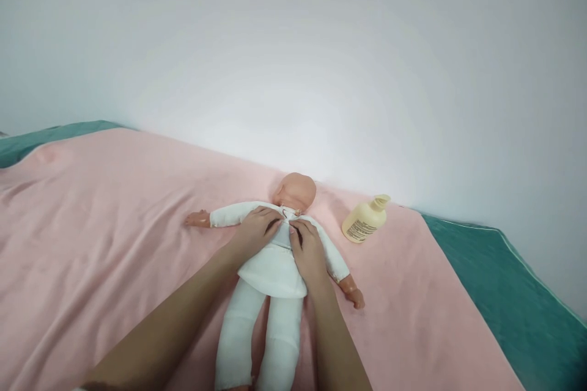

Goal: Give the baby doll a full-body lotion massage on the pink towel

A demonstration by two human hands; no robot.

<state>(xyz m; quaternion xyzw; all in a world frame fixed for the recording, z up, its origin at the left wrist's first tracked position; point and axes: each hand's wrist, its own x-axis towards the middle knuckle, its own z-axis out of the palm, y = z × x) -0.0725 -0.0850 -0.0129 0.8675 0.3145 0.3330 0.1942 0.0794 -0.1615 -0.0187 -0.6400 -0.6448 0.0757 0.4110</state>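
Note:
A baby doll (270, 269) with a soft white body and bare plastic head lies stretched out, head away from me. It appears face down, with its arms spread to the sides. My left hand (255, 231) rests on the left of its upper torso, fingers stretched toward the neck and thumb apart. On the other side lies my right hand (308, 250), its fingers slightly bent over the white cloth near the shoulder. Both hands touch the doll just below the neck, fingertips close together. Neither appears to grip anything. The doll's feet are mostly out of view.
A yellow pump bottle (365, 219) with a printed label stands to the right of the doll's head. Beneath everything spreads a wrinkled pink sheet (114, 226), with green cloth (495, 275) showing at both sides. A pale wall (293, 61) rises behind.

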